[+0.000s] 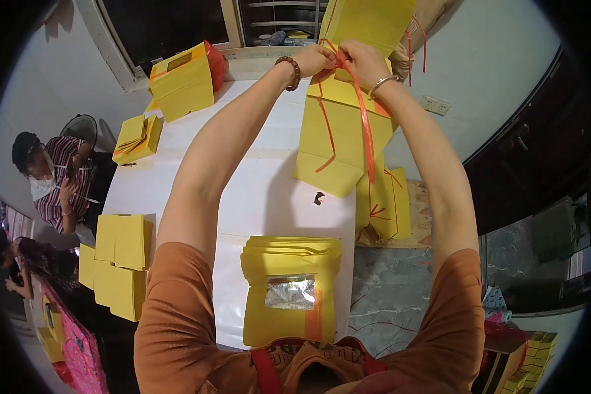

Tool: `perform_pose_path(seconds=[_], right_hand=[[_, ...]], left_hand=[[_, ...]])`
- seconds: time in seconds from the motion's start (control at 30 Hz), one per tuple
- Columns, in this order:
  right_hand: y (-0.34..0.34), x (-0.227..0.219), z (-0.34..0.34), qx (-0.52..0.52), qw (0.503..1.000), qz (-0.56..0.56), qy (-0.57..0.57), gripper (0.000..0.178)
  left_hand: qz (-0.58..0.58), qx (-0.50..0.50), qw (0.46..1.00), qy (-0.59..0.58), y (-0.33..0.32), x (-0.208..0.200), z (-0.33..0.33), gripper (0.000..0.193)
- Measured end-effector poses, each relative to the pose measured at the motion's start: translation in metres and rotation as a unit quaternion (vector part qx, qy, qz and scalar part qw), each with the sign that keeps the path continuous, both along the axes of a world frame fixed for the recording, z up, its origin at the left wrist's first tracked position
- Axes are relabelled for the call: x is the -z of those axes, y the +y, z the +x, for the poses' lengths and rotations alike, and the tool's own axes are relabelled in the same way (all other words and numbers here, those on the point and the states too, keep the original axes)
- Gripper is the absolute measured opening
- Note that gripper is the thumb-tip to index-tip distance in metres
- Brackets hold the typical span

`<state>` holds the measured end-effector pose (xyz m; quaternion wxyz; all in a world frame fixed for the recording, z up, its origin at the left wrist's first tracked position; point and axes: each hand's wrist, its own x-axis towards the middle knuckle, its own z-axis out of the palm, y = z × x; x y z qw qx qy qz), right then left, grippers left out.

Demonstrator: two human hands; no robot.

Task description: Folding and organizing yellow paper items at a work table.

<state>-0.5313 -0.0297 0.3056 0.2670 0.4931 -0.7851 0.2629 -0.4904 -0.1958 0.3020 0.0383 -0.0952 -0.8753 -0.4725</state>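
At the far right of the white table point(243, 177), both my hands meet over a bundle of flat yellow card pieces point(331, 125). My left hand point(315, 60) is closed, its fingertips pinching red plastic string point(366, 134). Right beside it, my right hand point(366, 62) is closed on the same string; whether a knot lies between them is hidden by the fingers. One loose end hangs down over the bundle's near face, and a thinner strand runs to its left. Close to my body sits a stack of yellow card pieces point(259, 315) with a silvery window.
Yellow stacks line the left edge point(125, 262) and far left corner point(138, 139); another bundle with red plastic point(184, 85) stands by the window. String-tied yellow bundles point(384, 207) are beside the table's right edge. Two people point(58, 177) are at the left. A dark door point(525, 141) is right.
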Motion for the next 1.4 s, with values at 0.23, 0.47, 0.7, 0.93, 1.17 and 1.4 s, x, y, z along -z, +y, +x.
perform_pose_path(seconds=[0.23,0.47,0.7,0.93,1.17,1.4], right_hand=[[0.007,0.003,0.012,0.063,0.994,-0.025,0.084,0.017],[0.015,-0.004,0.005,0.105,0.985,0.011,0.136,0.016],[0.013,-0.005,0.013,0.078,0.992,0.005,0.099,0.012],[0.020,-0.011,0.027,0.062,0.983,0.171,-0.033,0.018],[0.040,0.002,0.011,0.055,0.981,0.144,-0.114,0.031],[0.141,0.058,0.060,0.081,0.913,-0.333,-0.220,0.039]], left_hand=[[0.065,-0.089,0.993,-0.033,0.013,-0.010,0.009,0.018],[0.090,0.000,0.996,-0.023,0.005,-0.008,-0.004,0.013],[-0.031,0.030,0.997,0.066,-0.005,0.002,-0.014,0.011],[-0.255,-0.214,0.935,0.124,0.003,-0.003,0.000,0.019],[-0.002,-0.122,0.984,0.128,-0.020,0.018,-0.018,0.021],[0.121,-0.047,0.973,0.190,-0.055,0.038,0.088,0.048]])
